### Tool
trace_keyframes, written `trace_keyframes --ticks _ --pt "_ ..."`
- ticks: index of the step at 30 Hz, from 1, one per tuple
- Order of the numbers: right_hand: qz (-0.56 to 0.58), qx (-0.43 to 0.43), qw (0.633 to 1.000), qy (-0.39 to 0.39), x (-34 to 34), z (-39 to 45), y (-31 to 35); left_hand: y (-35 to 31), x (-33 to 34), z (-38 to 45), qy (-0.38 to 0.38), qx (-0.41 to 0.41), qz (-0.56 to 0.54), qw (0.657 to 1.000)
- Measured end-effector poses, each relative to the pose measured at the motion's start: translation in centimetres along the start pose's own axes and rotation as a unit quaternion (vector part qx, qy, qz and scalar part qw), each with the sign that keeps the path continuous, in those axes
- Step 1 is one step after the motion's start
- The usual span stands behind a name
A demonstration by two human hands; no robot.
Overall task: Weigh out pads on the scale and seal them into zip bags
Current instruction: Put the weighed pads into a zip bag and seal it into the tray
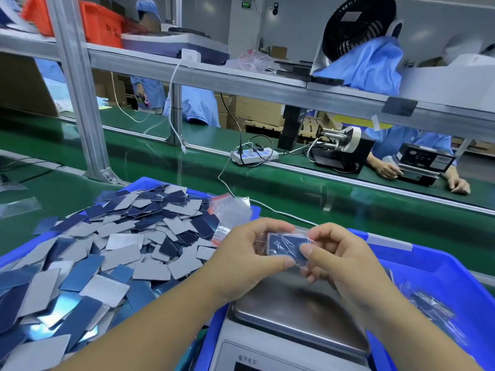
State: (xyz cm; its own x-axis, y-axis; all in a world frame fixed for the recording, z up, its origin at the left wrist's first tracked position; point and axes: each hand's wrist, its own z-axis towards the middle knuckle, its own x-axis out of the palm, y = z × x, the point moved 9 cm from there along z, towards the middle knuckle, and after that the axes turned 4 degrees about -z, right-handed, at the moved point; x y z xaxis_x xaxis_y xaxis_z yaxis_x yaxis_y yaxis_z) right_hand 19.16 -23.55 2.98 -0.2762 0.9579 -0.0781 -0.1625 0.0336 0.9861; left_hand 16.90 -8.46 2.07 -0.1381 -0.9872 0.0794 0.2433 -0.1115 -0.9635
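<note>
- Left hand (250, 253): raised above the scale, fingers curled around the left end of a small clear bag, thumb pressing its lower edge.
- Right hand (340, 253): fingers curled over the right end of the same bag, thumb tip pinching its lower right corner.
- Bag (288, 246): clear zip bag held between both hands, above the far edge of the scale's pan; it contains a stack of dark blue pads. Whether the zip is closed cannot be told.
- Scale (292, 314): steel pan directly below the hands, nothing lying on it; a grey front panel with printed characters sits at the bottom edge of the view.
- Left bin (150, 182): blue tray to the left of the scale, heaped with loose pads (112, 250), some grey side up and some blue side up.
- Empty bags (230, 212): a bundle of clear bags with red zip strips, resting on the far right of the pad heap, just beyond the left hand.
- Right bin (439, 266): blue tray to the right of the scale; it holds blurred filled bags (431, 309).
- Belt (308, 188): green conveyor beyond the bins, carrying a white power strip (254, 156) and a black tape dispenser (340, 151).
- Background: another worker's hands (388, 170) rest at a black device across the belt.
</note>
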Motion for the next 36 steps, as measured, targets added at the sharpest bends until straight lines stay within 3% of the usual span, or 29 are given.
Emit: trace_keyframes --ticks 6,11,16,21,28,36 --pt "-0.077 -0.080 0.993 -0.026 -0.3 -0.1 1.5 0.2 0.0 -0.2 -0.024 -0.005 0.051 0.998" --pt "-0.066 -0.070 0.995 -0.025 -0.4 -0.2 1.5 -1.3 0.3 -0.7 -0.030 0.056 0.140 0.988" --pt "-0.008 -0.085 0.995 -0.044 -1.2 -0.1 1.8 -0.6 -0.1 -0.1 -0.038 0.014 -0.017 0.999" --pt "0.036 -0.098 0.991 -0.088 -2.1 -0.1 2.1 -1.2 -1.5 0.2 -0.077 0.038 -0.110 0.990" --pt "0.030 -0.089 0.991 -0.092 -2.2 -0.1 1.8 -0.8 -1.2 0.0 -0.071 0.040 -0.021 0.996" --pt "-0.027 -0.094 0.993 -0.073 -1.6 -0.2 2.0 0.1 -1.6 -0.1 -0.091 -0.022 0.064 0.993"
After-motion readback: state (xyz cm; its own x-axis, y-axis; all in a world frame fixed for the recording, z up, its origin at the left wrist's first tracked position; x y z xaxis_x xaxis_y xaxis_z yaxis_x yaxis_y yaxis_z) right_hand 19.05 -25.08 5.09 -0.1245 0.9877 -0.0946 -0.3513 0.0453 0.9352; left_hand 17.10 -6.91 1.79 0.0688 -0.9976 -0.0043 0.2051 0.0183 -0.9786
